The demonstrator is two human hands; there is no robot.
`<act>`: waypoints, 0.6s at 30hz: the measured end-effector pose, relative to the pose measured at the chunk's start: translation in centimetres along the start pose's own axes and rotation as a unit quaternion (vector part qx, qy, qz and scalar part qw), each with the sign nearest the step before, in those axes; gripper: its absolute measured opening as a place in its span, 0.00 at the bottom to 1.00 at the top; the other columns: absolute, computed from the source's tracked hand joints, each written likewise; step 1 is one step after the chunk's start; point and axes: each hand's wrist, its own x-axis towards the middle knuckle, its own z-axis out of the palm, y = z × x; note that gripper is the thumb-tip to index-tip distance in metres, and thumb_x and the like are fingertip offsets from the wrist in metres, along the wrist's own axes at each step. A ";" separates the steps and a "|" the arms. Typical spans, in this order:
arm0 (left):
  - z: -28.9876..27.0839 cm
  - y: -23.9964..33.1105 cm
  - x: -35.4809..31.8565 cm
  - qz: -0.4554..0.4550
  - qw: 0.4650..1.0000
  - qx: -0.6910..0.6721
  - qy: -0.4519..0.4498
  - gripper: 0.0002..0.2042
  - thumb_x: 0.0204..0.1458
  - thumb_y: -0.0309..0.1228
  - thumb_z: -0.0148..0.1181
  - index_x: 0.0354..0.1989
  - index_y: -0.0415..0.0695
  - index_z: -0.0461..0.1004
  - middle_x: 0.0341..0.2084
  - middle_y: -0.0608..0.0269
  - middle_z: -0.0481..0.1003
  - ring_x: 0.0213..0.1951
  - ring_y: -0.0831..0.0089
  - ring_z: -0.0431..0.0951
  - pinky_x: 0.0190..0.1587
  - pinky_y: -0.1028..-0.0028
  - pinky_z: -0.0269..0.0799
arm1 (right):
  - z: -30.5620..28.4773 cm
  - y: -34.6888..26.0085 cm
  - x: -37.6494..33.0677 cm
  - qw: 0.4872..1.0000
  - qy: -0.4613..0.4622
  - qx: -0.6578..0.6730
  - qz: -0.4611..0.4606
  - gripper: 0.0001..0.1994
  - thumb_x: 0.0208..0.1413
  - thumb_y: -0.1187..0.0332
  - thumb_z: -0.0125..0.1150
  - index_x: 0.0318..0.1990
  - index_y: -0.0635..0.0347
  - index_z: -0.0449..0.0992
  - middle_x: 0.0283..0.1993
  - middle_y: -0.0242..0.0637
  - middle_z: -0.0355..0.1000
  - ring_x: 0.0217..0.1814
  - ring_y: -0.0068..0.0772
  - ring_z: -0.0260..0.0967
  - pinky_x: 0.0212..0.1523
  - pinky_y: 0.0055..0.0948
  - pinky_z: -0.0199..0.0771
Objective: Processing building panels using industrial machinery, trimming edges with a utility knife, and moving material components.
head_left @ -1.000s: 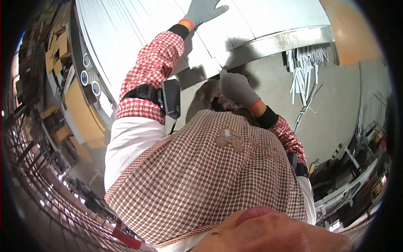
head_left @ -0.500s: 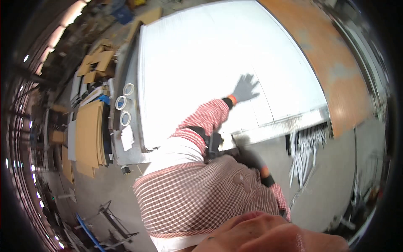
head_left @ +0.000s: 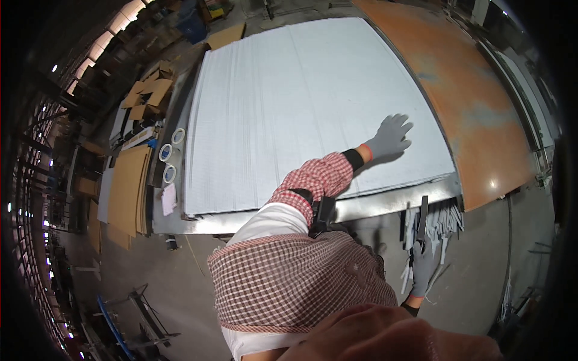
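Grey-gloved right hand: grip on long dark flat tool unclear. Pale strips on floor too small to identify. Blurred shape crosses lower edge.

The big white sheets on the table look matt and finely ribbed, like corrugated plastic or foam board, and they lie on a table whose front edge is bare, dull-shining metal. Both hands wear grey knitted cloth gloves, the left hand flat on the sheet and the right hand gripping a dark, narrow tool. The shirt is soft checked cloth, the flattened boxes are plain brown cardboard, and the tape rolls look smooth and papery beside a rusty, rough orange panel.
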 end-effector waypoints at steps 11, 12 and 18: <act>14.2 -6.3 4.3 -0.155 0.944 0.217 -0.193 0.32 0.53 0.59 0.43 0.64 0.56 0.60 0.65 0.45 0.52 0.66 0.38 0.48 0.64 0.41 0.38 | -13.3 1.4 11.4 0.937 -0.001 -0.286 -0.202 0.18 0.61 0.60 0.47 0.54 0.60 0.67 0.39 0.54 0.73 0.41 0.56 0.71 0.42 0.43 0.69; 14.5 -6.4 4.7 -0.111 0.948 0.254 -0.153 0.31 0.54 0.57 0.43 0.63 0.56 0.62 0.64 0.46 0.56 0.63 0.39 0.52 0.62 0.41 0.43 | -14.2 0.8 12.3 0.923 -0.020 -0.288 -0.255 0.17 0.62 0.59 0.47 0.52 0.60 0.67 0.38 0.54 0.72 0.41 0.57 0.71 0.41 0.44 0.69; 13.0 -3.9 6.0 -0.116 0.947 0.226 -0.195 0.31 0.53 0.56 0.44 0.62 0.52 0.63 0.61 0.49 0.59 0.62 0.44 0.54 0.62 0.46 0.45 | -11.2 -5.3 19.0 0.928 -0.013 -0.320 -0.189 0.10 0.61 0.61 0.47 0.37 0.60 0.65 0.31 0.53 0.71 0.35 0.60 0.69 0.34 0.50 0.66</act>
